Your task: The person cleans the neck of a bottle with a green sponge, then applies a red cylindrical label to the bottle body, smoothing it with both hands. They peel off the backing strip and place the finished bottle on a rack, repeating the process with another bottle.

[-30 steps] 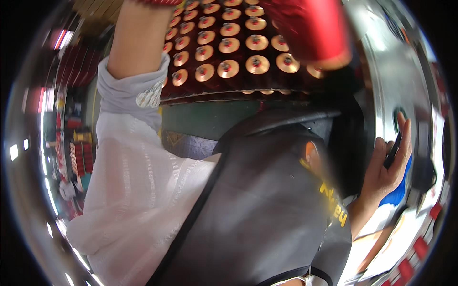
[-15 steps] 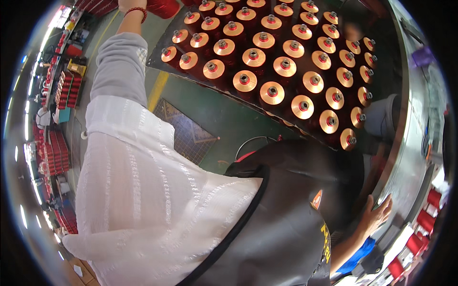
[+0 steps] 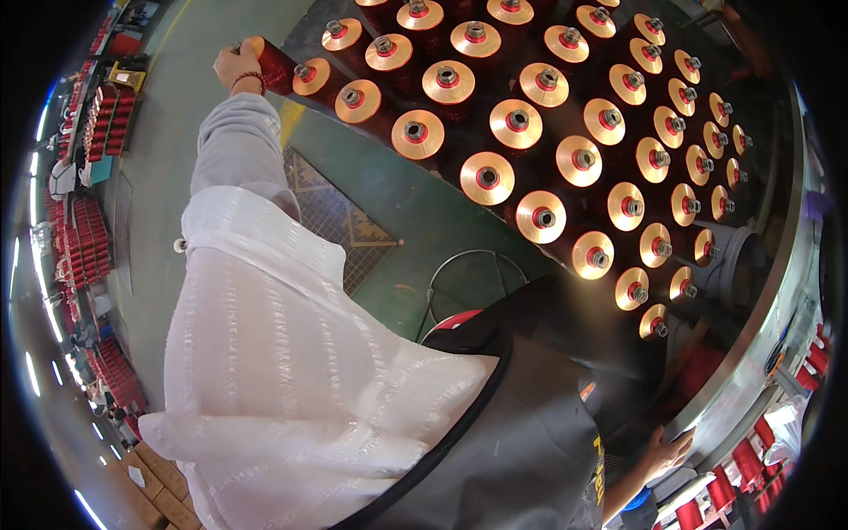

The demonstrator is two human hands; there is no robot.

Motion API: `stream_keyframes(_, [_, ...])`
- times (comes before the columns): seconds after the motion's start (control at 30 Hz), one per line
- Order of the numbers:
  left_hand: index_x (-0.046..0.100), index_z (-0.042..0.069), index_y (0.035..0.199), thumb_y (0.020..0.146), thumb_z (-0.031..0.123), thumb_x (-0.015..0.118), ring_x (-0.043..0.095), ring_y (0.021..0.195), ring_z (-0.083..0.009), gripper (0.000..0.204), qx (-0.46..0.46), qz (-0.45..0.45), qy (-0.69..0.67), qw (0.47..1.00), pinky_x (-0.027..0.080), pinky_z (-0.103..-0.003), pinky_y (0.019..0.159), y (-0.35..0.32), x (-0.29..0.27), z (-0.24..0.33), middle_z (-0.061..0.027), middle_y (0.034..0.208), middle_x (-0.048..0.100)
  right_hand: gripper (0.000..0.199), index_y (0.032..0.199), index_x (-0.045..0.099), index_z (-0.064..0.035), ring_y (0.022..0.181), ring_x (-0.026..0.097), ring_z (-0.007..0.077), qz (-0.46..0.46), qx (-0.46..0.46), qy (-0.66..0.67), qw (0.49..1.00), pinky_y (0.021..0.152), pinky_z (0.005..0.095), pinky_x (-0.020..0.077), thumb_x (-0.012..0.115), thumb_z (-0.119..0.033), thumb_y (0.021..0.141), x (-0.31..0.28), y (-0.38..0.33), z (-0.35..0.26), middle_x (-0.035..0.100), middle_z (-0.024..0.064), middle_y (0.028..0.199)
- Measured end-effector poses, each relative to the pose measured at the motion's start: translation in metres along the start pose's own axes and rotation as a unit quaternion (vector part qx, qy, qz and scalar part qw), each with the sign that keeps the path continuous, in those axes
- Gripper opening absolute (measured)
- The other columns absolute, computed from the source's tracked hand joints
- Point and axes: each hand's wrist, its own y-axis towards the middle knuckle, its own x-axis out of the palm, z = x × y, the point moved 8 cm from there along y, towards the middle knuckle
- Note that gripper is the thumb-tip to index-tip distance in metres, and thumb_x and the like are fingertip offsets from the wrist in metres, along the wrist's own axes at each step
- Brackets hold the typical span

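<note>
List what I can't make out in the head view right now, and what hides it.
- Left hand on the red spool: head view; the hand covers its exact grip.
- Right hand: head view; its underside is turned away, so contact with the metal edge is unclear.
- Farthest gold-topped spools: head view, cut off by the upper edge.
- Red stacks far left: head view, too small for detail.
</note>
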Motion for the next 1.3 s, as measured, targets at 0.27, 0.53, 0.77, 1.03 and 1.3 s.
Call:
stream_keyframes(0.27, [0.073,-0.001,0.1,0.077,0.047,0.078,0.068,0.099,-0.0394,0.054,-0.088,-0.088,-0.017,0.992,0.053,-0.046,0.09,-0.055,0.05,-0.026,-0.0231,0.102,0.071,0.075,0.152,0.042,-0.0081,0.131,0.05,0.0374,-0.012,-0.005,0.023,1.0,0.107,0.0528,0.0376,0.068,-0.038,0.088,-0.004,-0.008,0.0,0.054,0.0216,0.141])
stream_keyframes(0.53, [0.069,-0.002,0.108,0.087,0.067,0.056,0.066,0.106,-0.0431,0.074,-0.001,-0.199,0.14,0.97,0.051,-0.05,0.094,-0.056,0.06,-0.002,-0.0265,0.109,0.069,0.078,0.154,0.036,-0.0079,0.131,0.044,0.043,-0.02,0.028,0.096,0.995,0.111,0.0539,0.0331,0.068,-0.03,0.086,-0.023,-0.019,-0.026,0.047,0.0215,0.146])
stream_keyframes(0.77, [0.062,0.001,0.127,0.086,0.058,0.054,0.061,0.119,-0.0432,0.071,-0.058,-0.252,0.139,0.956,0.05,-0.055,0.099,-0.044,0.055,-0.016,-0.0284,0.127,0.062,0.083,0.146,0.043,-0.0036,0.126,0.046,0.0426,-0.017,0.093,0.178,0.98,0.106,0.0497,0.0409,0.079,-0.002,0.07,-0.042,-0.006,-0.044,0.048,0.0193,0.141])
stream_keyframes(1.03, [0.06,0.007,0.128,0.096,0.032,0.06,0.059,0.119,-0.0357,0.041,0.1,0.089,-0.098,0.986,0.046,-0.049,0.099,-0.047,-0.038,0.213,-0.0155,0.13,0.062,0.046,0.133,0.054,0.0052,0.126,0.046,0.0416,0.046,0.156,0.288,0.944,0.108,0.0477,0.039,0.059,-0.016,0.092,0.003,-0.035,0.028,0.054,0.0235,0.133])
stream_keyframes(1.3, [0.045,-0.001,0.138,0.104,0.013,0.053,0.041,0.139,-0.0238,0.038,0.296,-0.293,-0.721,0.553,0.03,-0.039,0.117,-0.375,-0.244,0.604,-0.0148,0.149,0.042,0.048,0.129,0.06,-0.0011,0.134,0.041,0.0431,0.122,0.21,0.281,0.929,0.112,0.0515,0.035,0.071,-0.017,0.085,-0.076,-0.058,0.03,0.053,0.0195,0.139])
